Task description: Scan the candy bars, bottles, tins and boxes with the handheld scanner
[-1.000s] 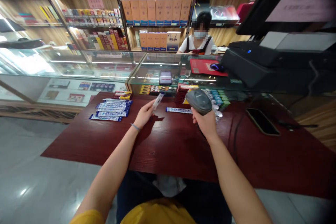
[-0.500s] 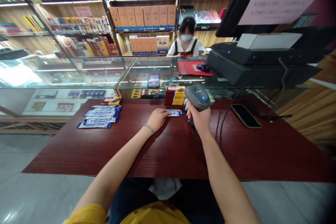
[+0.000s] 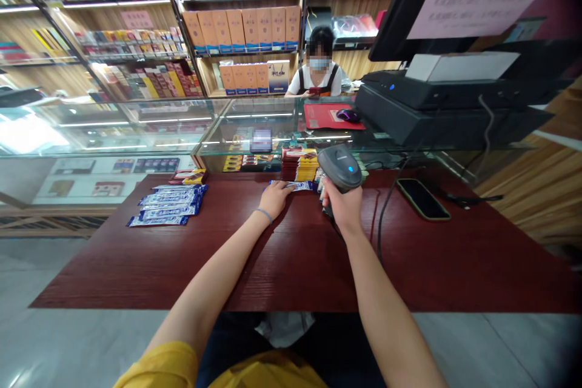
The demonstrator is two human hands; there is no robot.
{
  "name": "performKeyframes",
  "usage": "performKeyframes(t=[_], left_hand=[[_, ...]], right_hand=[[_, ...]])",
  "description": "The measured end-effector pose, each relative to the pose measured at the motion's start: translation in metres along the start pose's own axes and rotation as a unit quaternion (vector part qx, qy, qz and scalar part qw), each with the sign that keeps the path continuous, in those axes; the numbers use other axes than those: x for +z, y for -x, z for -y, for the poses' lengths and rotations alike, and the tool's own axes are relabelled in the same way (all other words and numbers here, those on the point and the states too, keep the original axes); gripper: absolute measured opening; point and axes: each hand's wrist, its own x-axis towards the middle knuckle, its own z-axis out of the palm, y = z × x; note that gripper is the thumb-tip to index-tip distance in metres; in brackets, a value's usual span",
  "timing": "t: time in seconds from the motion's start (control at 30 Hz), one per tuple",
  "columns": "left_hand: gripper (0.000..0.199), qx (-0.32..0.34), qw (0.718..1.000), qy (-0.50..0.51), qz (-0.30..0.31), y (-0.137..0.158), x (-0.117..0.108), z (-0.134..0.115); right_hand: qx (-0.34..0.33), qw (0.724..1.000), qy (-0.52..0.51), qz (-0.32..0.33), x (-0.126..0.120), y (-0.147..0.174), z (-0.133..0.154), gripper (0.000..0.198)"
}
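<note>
In my right hand (image 3: 348, 206) is a dark grey barcode scanner (image 3: 342, 165) with a blue light, my fingers wrapped round its handle. Its head tilts forward above the table. My left hand (image 3: 275, 197) lies palm down, fingers stretched over a blue-and-white snack packet (image 3: 302, 185) that rests flat on the table and is partly hidden by them. Just behind this packet stands a stack of red-and-yellow packs (image 3: 300, 165). Farther left, several similar blue-and-white packets (image 3: 170, 199) overlap in a pile, with a few red-and-yellow packs (image 3: 188, 176) behind them.
A phone (image 3: 424, 199) lies right on the dark red table (image 3: 291, 267), beside the scanner's cable (image 3: 381, 218). Behind runs a glass display counter (image 3: 136, 127). A monitor (image 3: 395, 6) and black till unit (image 3: 409, 115) stand at right. A masked person (image 3: 319, 76) sits beyond the counter.
The view has shifted slightly. My left fingers have moved across the blue-and-white packet, whose left end now shows behind them. My right hand still holds the scanner over the table.
</note>
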Motion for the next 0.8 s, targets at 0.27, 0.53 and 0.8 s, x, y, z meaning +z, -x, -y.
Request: performKeyframes(t=[0.27,0.53,0.8], left_hand=[[0.045,0.011,1.000,-0.027,-0.007,0.001,0.002,-0.004],[0.050,0.000,0.998,-0.010,-0.064,0.008,-0.008,0.006],[0.042,-0.042,0.989,-0.024,-0.138,0.083,-0.081,0.063]], right_hand=[[-0.015,1.000,0.027,0.005,0.000,0.000,-0.005,0.029],[-0.047,0.998,-0.007,0.031,0.006,0.003,-0.002,0.026],[-0.026,0.994,0.018,0.105,0.014,0.015,0.001,0.028]])
